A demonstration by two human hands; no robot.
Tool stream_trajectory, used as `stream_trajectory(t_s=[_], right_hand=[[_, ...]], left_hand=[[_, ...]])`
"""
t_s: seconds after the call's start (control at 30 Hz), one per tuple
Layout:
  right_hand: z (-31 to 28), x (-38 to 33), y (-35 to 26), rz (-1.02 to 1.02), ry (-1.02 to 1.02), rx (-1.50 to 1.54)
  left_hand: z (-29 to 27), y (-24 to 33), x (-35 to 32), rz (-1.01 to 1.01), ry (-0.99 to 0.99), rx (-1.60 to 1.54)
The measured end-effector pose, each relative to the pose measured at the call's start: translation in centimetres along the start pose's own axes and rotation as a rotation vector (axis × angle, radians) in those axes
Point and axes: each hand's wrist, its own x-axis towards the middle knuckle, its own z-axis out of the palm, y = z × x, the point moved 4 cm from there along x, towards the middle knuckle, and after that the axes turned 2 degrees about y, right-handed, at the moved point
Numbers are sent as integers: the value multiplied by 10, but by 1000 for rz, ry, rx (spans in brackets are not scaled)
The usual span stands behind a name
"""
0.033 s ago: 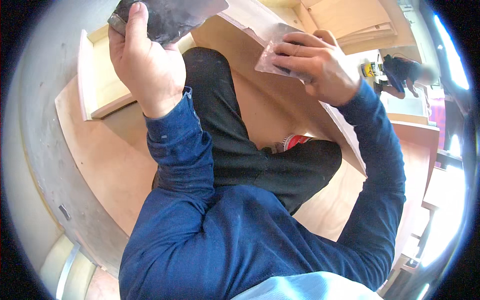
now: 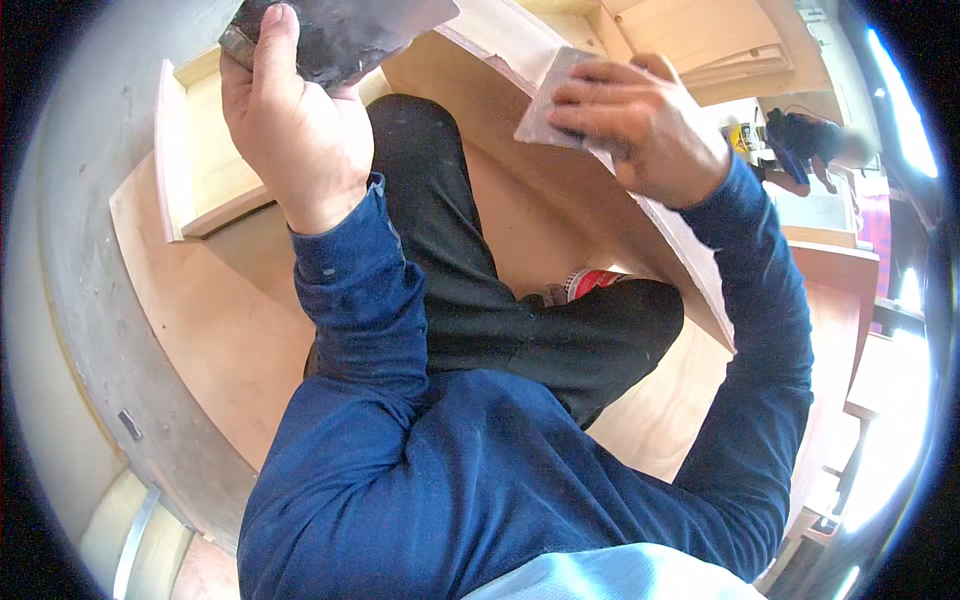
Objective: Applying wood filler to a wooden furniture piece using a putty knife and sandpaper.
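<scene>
Left hand up at the top left of the frame, fingers wrapped tight around a dark, smeared flat blade. Right hand at upper centre-right, fingers flat and pressing a pale sheet against the edge of the slanting plywood panel. Dark trouser knees sit below, mid-frame.

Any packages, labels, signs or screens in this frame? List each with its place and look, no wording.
No clear package, sign or screen shows.
Small dark tag: on the grey wall at lower left, a little slanted rectangle; too small to tell more.
Yellow and black item: on a surface at upper right, beyond the right hand; blurred, may be a tool or a box.
</scene>
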Motion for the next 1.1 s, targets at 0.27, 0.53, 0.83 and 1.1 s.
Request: stream_trajectory(t_s=[0.27,0.53,0.83,1.1], right_hand=[[-24,38,20,-106,242,234],[-16,4,8,47,-75,-37],[-41,42,16,-221,417,221],[-2,47,0,-97,224,-39]], left_hand=[[5,-2,-1,-23,16,-11],[-4,-3,6,-52,46,-39],[-8,1,9,-60,66,-74],[-11,0,11,-53,56,-82]])
